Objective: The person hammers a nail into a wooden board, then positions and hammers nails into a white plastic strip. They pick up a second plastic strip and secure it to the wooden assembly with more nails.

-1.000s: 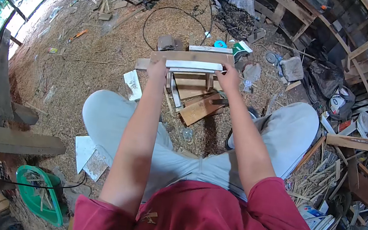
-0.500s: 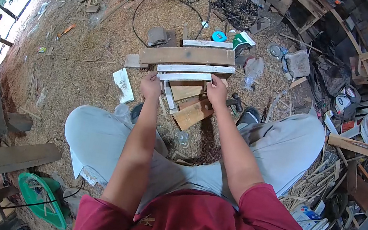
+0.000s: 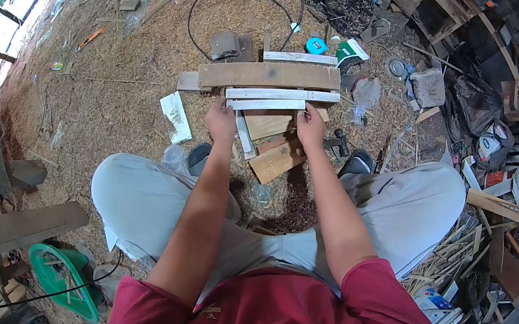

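Observation:
A narrow white-painted wood strip (image 3: 267, 105) spans between my two hands, gripped near its ends. My left hand (image 3: 221, 120) is closed at its left end, and my right hand (image 3: 309, 129) is closed at its right end. Just beyond lies a longer white strip (image 3: 284, 96), close alongside it. Farther out is a broad brown plank (image 3: 267, 75), with another white strip (image 3: 301, 59) behind. Below the held strip, a slanting white strip (image 3: 244, 135) and a brown wood block (image 3: 277, 160) lie near my feet. My fingertips are partly hidden.
A hammer (image 3: 341, 144) lies right of the block. Beyond the planks are a blue tape measure (image 3: 316, 46), a green-and-white packet (image 3: 352, 52) and a stone (image 3: 225, 46). A black cable (image 3: 193, 7) loops across the sawdust. A green basin (image 3: 62, 281) stands at lower left; scrap wood piles up at right.
The view has shifted slightly, so the planks and hands sit a little farther right. Both hands keep hold of the white strip, which stays beside the longer one.

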The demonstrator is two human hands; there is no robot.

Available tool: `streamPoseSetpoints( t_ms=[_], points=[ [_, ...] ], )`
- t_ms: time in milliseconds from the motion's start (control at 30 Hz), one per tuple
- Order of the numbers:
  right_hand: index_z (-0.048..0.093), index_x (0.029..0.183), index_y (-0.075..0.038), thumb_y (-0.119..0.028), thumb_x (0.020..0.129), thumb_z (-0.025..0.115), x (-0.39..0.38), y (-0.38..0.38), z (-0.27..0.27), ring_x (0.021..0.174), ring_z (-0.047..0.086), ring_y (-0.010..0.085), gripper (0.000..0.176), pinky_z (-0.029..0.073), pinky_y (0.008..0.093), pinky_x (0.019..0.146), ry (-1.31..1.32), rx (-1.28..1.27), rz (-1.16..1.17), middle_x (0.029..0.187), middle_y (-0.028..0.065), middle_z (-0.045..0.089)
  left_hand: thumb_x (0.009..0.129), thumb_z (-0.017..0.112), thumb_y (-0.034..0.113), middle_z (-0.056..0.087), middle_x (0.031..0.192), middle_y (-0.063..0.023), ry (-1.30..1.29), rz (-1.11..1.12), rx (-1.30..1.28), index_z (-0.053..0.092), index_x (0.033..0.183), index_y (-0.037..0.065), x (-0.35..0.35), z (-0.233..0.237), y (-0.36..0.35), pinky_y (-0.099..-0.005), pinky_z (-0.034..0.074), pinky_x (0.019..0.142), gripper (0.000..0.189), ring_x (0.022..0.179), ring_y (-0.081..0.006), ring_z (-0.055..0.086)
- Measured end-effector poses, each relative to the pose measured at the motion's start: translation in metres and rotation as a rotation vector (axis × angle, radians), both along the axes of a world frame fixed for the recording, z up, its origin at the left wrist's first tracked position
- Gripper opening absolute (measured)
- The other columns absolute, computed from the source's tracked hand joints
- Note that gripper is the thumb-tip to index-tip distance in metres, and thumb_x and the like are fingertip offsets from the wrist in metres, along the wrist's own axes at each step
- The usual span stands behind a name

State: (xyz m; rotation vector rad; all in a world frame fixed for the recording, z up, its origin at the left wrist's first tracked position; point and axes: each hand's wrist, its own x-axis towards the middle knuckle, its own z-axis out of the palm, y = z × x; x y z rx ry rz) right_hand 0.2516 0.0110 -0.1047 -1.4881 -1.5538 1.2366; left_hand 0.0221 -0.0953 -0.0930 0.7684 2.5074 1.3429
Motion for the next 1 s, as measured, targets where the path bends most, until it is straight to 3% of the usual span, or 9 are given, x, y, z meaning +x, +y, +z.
streamPoseSetpoints(
  t_ms=[67,167,367,600,700,800,867,1000],
  points=[
    [0.067,0.134,0.000,-0.015,0.096,0.067,-0.002,0.001,-0.007,0.109,0.073,0.0337,0.041,0.056,0.0413,0.094,-0.006,0.020,-0.011,0.114,0.0228,0.074,0.089,0.074,0.006,0.077,0.102,-0.0213,0.081,0.011,-0.037,0.075,0.119,-0.001,0.000,0.001,-0.002,-0.0426,0.059,0.083,0.031,0.092,-0.0332,0.077],
    [0.067,0.135,-0.002,-0.019,0.101,0.064,0.000,0.008,-0.018,0.099,0.074,0.0212,0.039,0.056,0.0336,0.088,-0.142,0.064,0.019,0.111,0.0164,0.077,0.089,0.074,0.010,0.078,0.100,-0.0216,0.017,0.010,-0.127,0.076,0.115,0.000,0.000,0.009,-0.002,-0.0428,0.059,0.082,0.028,0.091,-0.0340,0.077],
    [0.071,0.131,-0.003,-0.029,0.102,0.063,0.009,0.024,-0.009,0.113,0.071,0.0306,0.040,0.052,0.0389,0.098,-0.113,-0.095,0.071,0.122,0.0188,0.075,0.088,0.076,0.020,0.078,0.094,-0.0223,-0.152,-0.004,-0.162,0.081,0.107,0.005,-0.019,-0.019,-0.004,-0.0440,0.058,0.082,0.024,0.090,-0.0369,0.077],
    [0.078,0.111,-0.004,-0.033,0.100,0.067,0.018,0.014,-0.011,0.091,0.075,0.0331,0.033,0.055,0.0412,0.083,-0.310,0.102,0.070,0.098,0.0188,0.077,0.088,0.076,0.023,0.078,0.098,-0.0224,-0.086,-0.038,-0.253,0.082,0.106,0.006,-0.016,-0.013,-0.006,-0.0447,0.059,0.087,0.026,0.094,-0.0377,0.076],
    [0.079,0.105,-0.004,-0.034,0.098,0.069,0.021,0.008,-0.012,0.084,0.074,0.0339,0.033,0.055,0.0421,0.079,-0.271,0.108,0.047,0.090,0.0178,0.077,0.086,0.076,0.024,0.078,0.095,-0.0219,-0.056,-0.053,-0.248,0.083,0.103,0.007,-0.017,-0.014,-0.010,-0.0459,0.059,0.085,0.025,0.091,-0.0384,0.076],
    [0.079,0.102,-0.004,-0.034,0.096,0.072,0.025,0.004,-0.003,0.081,0.074,0.0339,0.032,0.055,0.0423,0.077,-0.323,0.077,0.084,0.087,0.0175,0.076,0.085,0.076,0.026,0.077,0.090,-0.0221,-0.092,-0.121,-0.289,0.083,0.100,0.008,-0.013,0.003,-0.025,-0.0472,0.059,0.082,0.025,0.086,-0.0397,0.076],
    [0.079,0.101,-0.004,-0.034,0.095,0.073,0.025,-0.001,-0.001,0.080,0.074,0.0338,0.032,0.055,0.0425,0.076,-0.335,0.116,0.068,0.086,0.0173,0.076,0.084,0.077,0.028,0.076,0.087,-0.0221,-0.064,-0.127,-0.275,0.083,0.097,0.008,-0.020,-0.023,-0.031,-0.0472,0.059,0.080,0.025,0.083,-0.0402,0.076],
    [0.080,0.100,-0.005,-0.034,0.094,0.074,0.028,-0.005,0.002,0.080,0.074,0.0336,0.030,0.055,0.0431,0.075,-0.343,0.123,0.074,0.085,0.0174,0.076,0.084,0.077,0.032,0.076,0.085,-0.0225,-0.041,-0.140,-0.255,0.082,0.093,0.007,-0.020,-0.029,-0.039,-0.0473,0.059,0.077,0.027,0.081,-0.0410,0.075]
  ],
)
